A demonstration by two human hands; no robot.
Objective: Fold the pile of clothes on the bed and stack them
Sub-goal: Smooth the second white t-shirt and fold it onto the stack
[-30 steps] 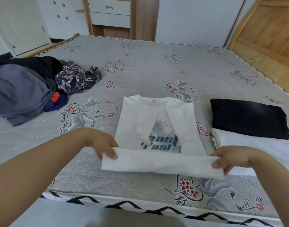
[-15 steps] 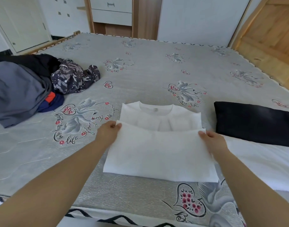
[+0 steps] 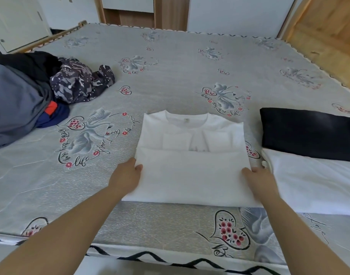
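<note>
Two bare hands frame a white T-shirt (image 3: pixel 192 161) lying near the front edge of a grey mattress (image 3: pixel 180 80) printed with swans and red hearts. The shirt's lower part is doubled up over its body, so that a broad fold covers the near half while the collar and its small label show at the far end. The left hand (image 3: pixel 126 176) meets the fold's left edge, thumb lying on top of the cloth and the other fingers hidden at or under the edge; whether they actually pinch the fabric cannot be told. The right hand (image 3: pixel 258 178) sits at the opposite edge, its fingertips on the cloth and the rest of the fingers out of sight, so its hold is likewise unclear. Just right of the shirt lies a folded white garment (image 3: pixel 313 183), with a folded black garment (image 3: pixel 309 133) resting partly on its far end. Well apart, at the mattress's left side, waits a loose heap of unfolded clothes (image 3: pixel 31 92): a grey piece, a black one, a dark patterned one and something blue with an orange patch. Wooden furniture (image 3: pixel 329 26) and white cabinet fronts (image 3: pixel 17 18) stand beyond the bed.
</note>
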